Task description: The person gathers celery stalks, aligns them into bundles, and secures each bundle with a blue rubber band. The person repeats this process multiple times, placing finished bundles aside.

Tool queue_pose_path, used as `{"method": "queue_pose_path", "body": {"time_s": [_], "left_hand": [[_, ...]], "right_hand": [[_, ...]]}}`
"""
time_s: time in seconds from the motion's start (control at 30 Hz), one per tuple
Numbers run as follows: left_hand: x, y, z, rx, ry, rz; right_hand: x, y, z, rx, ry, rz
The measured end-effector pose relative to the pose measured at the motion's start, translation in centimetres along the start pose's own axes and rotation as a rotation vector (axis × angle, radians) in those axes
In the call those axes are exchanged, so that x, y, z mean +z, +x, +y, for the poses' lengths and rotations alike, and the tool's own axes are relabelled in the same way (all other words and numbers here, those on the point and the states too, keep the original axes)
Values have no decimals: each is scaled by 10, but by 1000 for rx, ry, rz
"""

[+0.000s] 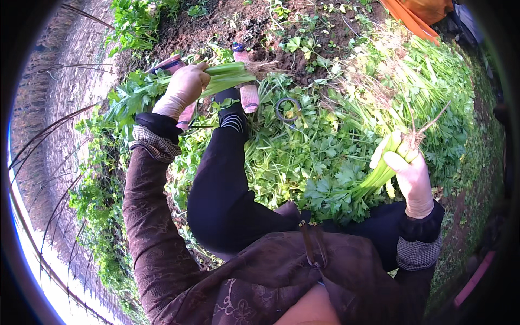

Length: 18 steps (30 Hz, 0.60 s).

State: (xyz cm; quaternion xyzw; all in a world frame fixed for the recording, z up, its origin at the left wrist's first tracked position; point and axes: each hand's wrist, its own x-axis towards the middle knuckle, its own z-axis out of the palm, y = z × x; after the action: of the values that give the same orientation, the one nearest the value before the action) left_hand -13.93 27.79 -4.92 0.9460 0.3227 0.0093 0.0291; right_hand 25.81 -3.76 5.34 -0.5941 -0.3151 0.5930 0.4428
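Note:
My left hand (187,84), in a pale glove, grips a bunch of green celery (227,75) held sideways. Its leaves trail to the left and its pale roots point right. On the right side, my gloved right hand (408,174) is closed around a smaller celery bunch (378,176), roots up and leaves hanging down to the left. Beyond that hand lies a large heap of pulled celery (430,89) with stringy roots. Loose leaves and stalks (292,158) cover the ground between both hands.
A dark ring (288,109) lies among the leaves. Pink checked pieces (249,97), perhaps footwear, are near my black-clad leg (219,178). Bare soil (260,20) is ahead. Something orange (422,16) sits at the upper right. Thin bent rods (53,126) stand along the left.

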Motion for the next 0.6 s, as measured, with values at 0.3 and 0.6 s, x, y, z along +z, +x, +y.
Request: {"method": "queue_pose_path", "body": {"time_s": [0.3,0.6], "left_hand": [[28,6,-8,91,-129,110],[57,-11,-7,-170,-727,264]], "right_hand": [[12,57,24,169,103,30],[12,36,11,4,194,38]]}}
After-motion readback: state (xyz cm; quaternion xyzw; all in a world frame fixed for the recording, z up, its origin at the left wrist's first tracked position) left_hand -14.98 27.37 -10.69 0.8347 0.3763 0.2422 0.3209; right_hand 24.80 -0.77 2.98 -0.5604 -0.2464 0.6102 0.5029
